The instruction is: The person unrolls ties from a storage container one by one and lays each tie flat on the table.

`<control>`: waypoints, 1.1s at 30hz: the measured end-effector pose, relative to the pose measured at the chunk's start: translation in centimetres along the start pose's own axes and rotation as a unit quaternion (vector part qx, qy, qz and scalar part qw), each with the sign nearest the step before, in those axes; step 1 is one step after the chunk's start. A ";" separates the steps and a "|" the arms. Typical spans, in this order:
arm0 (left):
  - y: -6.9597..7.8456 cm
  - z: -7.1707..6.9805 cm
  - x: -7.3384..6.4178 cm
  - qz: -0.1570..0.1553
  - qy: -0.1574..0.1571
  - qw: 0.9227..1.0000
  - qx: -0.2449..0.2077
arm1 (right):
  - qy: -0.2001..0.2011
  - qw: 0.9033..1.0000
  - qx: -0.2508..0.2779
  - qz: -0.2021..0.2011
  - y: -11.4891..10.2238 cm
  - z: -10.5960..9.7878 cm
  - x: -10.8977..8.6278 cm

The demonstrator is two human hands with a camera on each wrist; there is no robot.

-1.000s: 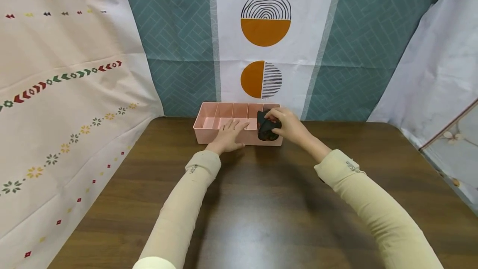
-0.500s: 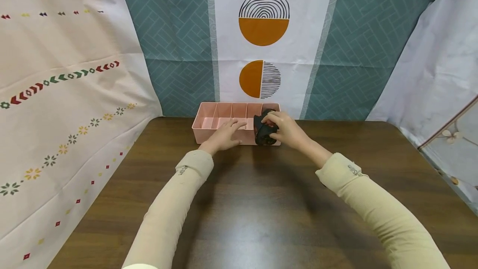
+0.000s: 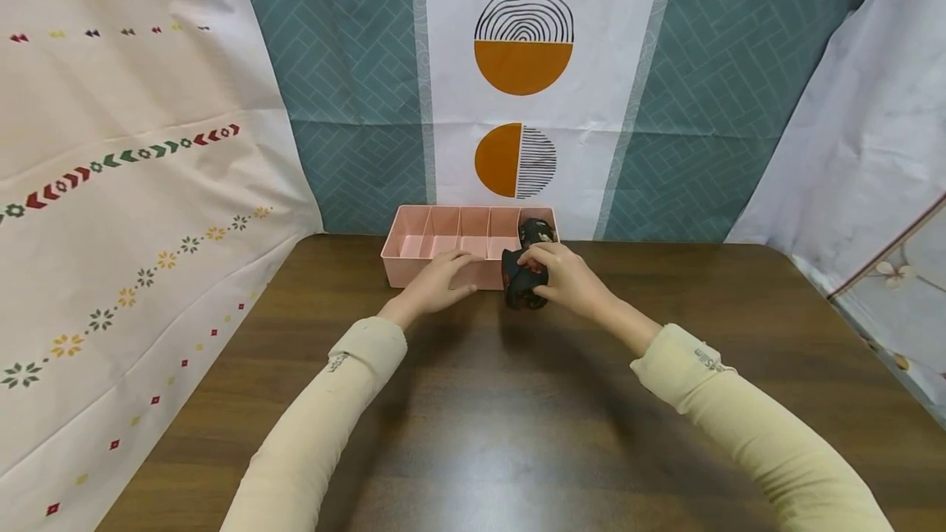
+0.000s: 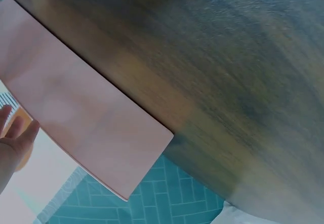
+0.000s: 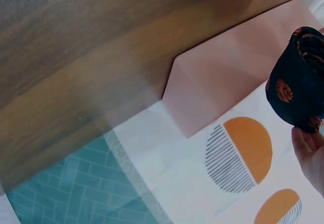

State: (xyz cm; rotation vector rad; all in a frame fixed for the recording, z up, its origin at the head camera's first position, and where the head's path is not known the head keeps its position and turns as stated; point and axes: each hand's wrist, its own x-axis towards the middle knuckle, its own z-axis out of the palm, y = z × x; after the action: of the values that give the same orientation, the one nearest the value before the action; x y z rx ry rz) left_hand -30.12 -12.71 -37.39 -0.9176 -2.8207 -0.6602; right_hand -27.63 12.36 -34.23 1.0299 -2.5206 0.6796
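Note:
My right hand (image 3: pixel 567 277) pinches a rolled-up dark cloth (image 3: pixel 520 289) with an orange flower print, in front of the pink divided box (image 3: pixel 408 273). The right wrist view shows the coiled end of this rolled cloth (image 5: pixel 291 85), with fingertips (image 5: pixel 306 139) at its lower edge. Another dark patterned roll (image 3: pixel 535 231) sits in the box's rightmost compartment. My left hand (image 3: pixel 434 286) holds nothing and hovers by the box's front wall, fingers loosely bent. In the left wrist view, the left hand (image 4: pixel 17 138) is near the box's upper rim.
The box stands at the back edge of a brown wooden table (image 3: pixel 473 401), against a hanging teal and white curtain (image 3: pixel 362 105). A cream embroidered cloth (image 3: pixel 148 212) hangs on the left, and a pale curtain (image 3: pixel 835 130) on the right.
My right hand has drawn the rolled cloth forward and down from over the right compartment, uncovering another roll there. My left hand has drawn back slightly toward me and to the left.

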 end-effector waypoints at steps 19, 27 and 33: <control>3.8 2.0 -3.2 -0.041 0.039 0.994 -0.091 | -0.006 1.000 0.014 -0.010 -0.5 3.0 -2.9; 5.2 2.9 -3.7 -0.051 0.034 0.995 -0.077 | -0.019 1.000 0.019 -0.005 -1.1 4.2 -3.7; 5.4 3.8 -3.9 -0.057 0.015 0.996 -0.068 | -0.037 0.999 0.023 0.007 -1.3 4.9 -4.2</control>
State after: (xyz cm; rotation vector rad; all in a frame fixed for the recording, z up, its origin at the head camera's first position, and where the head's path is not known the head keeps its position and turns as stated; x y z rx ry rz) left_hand -23.70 -9.27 -39.66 -0.7633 -2.8483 -0.8810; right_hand -24.40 11.23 -39.85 1.0728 -2.5885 0.7194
